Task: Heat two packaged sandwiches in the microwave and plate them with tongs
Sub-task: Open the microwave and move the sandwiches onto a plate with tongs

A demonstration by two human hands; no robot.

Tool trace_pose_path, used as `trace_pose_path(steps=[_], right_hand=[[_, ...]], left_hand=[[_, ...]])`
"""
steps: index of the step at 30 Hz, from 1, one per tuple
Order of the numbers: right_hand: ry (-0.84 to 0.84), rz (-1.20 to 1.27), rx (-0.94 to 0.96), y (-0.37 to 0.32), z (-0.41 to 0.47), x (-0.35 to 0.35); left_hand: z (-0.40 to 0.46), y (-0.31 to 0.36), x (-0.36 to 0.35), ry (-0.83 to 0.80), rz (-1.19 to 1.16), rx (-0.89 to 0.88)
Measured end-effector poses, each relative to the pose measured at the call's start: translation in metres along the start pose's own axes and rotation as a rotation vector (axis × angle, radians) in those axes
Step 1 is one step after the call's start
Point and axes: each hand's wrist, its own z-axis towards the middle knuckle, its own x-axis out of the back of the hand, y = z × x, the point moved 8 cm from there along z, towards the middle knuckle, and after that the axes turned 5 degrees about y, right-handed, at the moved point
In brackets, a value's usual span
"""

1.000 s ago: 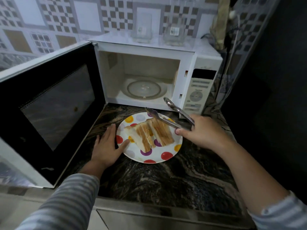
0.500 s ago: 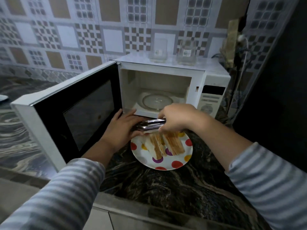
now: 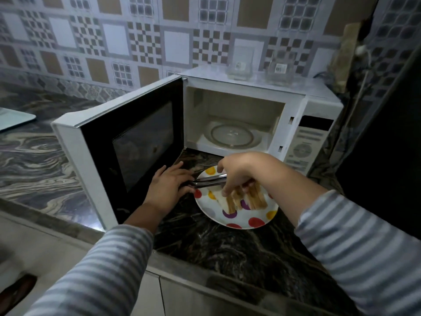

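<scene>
A white microwave (image 3: 293,124) stands at the back of the dark marbled countertop (image 3: 227,252) with its door (image 3: 127,147) swung wide to the left; the glass turntable (image 3: 232,136) inside carries nothing. Just in front of the oven, near the counter's front edge, sits a white plate with coloured polka dots (image 3: 241,218), and on it lie the toasted sandwiches (image 3: 245,199), cut into slices that lean against one another near the plate's middle. The right hand (image 3: 239,171) reaches over the plate from the right, its fingers curled around the metal tongs (image 3: 208,181), which lie roughly level above the plate's left rim with their arms close together. The left hand (image 3: 169,184) rests at the plate's left side beside the open door, fingers fairly straight, with its fingertips at the far end of the tongs; whether they actually pinch the metal cannot be told from this view. Both arms wear grey-and-white striped sleeves (image 3: 95,270). On top of the microwave stand two clear glass containers (image 3: 241,62) bearing small labels. Patterned tiles (image 3: 141,39) cover the wall behind, and a pale flat object (image 3: 13,119) lies at the far left edge of the countertop.
</scene>
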Motion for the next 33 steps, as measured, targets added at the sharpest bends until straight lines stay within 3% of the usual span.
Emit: trace_pose_path(steps=[15, 23, 27, 30, 33], right_hand=[[0.220, 0.158, 0.141, 0.006, -0.002, 0.000], [0.242, 0.141, 0.021, 0.028, -0.009, -0.017], [0.328, 0.194, -0.053, 0.028, 0.000, -0.045], [0.365, 0.313, -0.156, 0.024, 0.000, -0.074], [0.509, 0.268, -0.210, 0.016, -0.002, -0.088]], left_hand=[[0.013, 0.013, -0.011, -0.023, -0.027, -0.009], [0.014, 0.004, -0.020, -0.088, 0.018, 0.019], [0.003, 0.000, -0.032, -0.126, 0.107, 0.145], [-0.013, -0.007, -0.045, -0.123, 0.059, 0.331], [-0.031, -0.005, -0.061, -0.164, 0.007, 0.490]])
